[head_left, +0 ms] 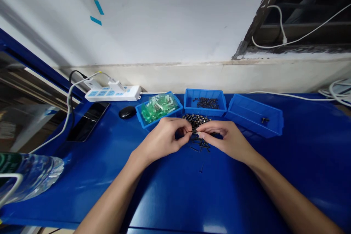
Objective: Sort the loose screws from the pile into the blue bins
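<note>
My left hand (175, 133) and my right hand (219, 137) meet over the table, thumbs and fingertips pinched together. Between them is a small dark screw (194, 131), mostly covered by the fingertips. Right behind and below the hands lies a pile of dark screws (195, 120), with several loose ones spread in front. One single screw (201, 169) lies apart, nearer to me. At the back, the middle blue bin (205, 112) holds many dark screws. A few dark pieces sit in the right blue bin (246, 117). The left blue bin (139, 115) contains green-and-clear plastic bags of pale, slender parts.
On the blue table (178, 197), a power strip (113, 94) with plugs and cables stands at the back left. Near it are a black mouse (127, 112) and a dark phone (89, 121). A large clear bottle (35, 175) lies at the left edge. White cables run along the wall.
</note>
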### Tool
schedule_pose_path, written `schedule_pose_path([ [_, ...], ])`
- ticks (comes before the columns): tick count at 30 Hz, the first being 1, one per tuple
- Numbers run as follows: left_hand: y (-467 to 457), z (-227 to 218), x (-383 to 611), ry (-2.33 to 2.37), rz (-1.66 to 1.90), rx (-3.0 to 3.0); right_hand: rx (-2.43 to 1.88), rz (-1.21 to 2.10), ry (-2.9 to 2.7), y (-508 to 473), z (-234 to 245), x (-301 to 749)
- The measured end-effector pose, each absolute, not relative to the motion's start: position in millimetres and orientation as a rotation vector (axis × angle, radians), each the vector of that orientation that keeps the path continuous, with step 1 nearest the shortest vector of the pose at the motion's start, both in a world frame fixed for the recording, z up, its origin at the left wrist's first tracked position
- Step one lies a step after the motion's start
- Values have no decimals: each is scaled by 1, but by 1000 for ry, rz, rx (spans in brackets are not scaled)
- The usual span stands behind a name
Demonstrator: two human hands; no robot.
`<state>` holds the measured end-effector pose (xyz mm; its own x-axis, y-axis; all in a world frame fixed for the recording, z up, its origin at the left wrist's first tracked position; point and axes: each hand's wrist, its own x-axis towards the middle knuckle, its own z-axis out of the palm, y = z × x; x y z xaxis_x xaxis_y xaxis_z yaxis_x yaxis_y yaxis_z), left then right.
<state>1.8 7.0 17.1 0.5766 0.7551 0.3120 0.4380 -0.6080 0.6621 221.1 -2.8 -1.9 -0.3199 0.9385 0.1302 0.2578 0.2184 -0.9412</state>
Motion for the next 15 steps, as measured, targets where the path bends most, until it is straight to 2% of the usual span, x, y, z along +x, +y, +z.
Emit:
schedule_pose_path([
  [9,5,17,6,938,846,2230,-1121,1422,-1551,-1,0,221],
  [15,8,15,0,973,530,2391,-1132,1310,-1448,4,-4,226],
])
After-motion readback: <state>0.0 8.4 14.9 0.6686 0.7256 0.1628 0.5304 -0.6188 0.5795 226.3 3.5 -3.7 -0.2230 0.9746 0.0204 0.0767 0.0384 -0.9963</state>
